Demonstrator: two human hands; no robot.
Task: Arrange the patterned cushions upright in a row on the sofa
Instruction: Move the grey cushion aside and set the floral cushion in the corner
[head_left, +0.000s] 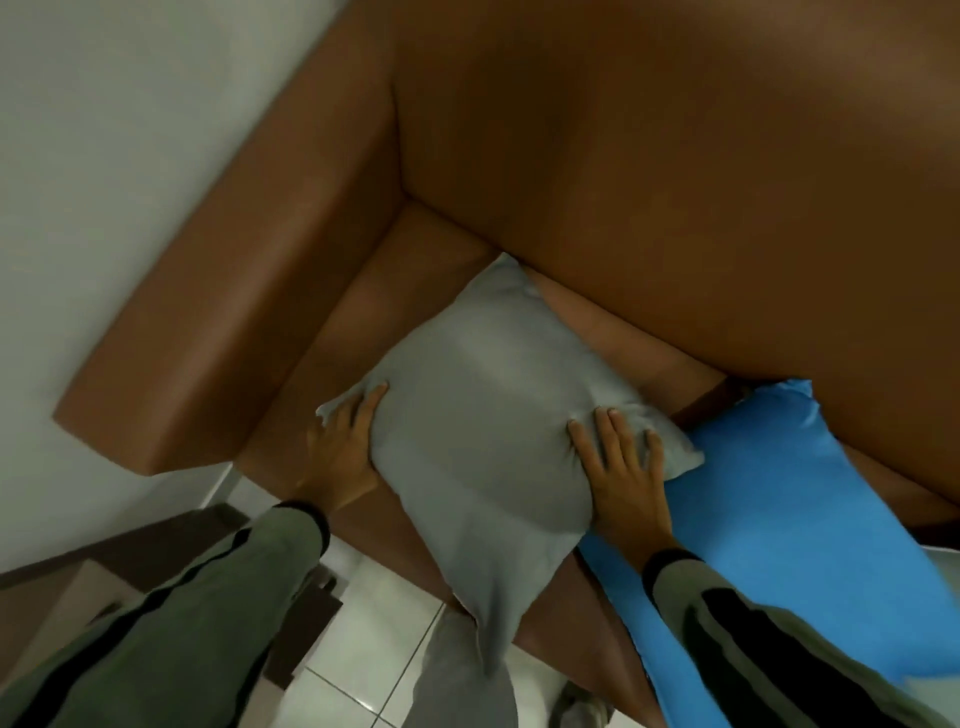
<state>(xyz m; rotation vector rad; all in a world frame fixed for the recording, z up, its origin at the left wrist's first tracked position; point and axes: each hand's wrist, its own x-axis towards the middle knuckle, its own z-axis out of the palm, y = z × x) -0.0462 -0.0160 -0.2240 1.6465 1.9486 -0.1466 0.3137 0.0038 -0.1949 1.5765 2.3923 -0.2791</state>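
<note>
On sofa (675, 156) | 1 grey cushion (483, 415), 1 blue cushion (779, 493) | 2 hands gripping grey

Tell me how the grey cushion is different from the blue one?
The grey cushion is gripped by both hands, left hand and right hand; the blue cushion is untouched. The grey one lies nearer the armrest; the blue one sits to its right, partly beneath it. Both look plain and rest on the brown sofa.

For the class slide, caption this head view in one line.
Both hands, left hand and right hand, grip plain grey cushion on brown leather sofa.
</note>
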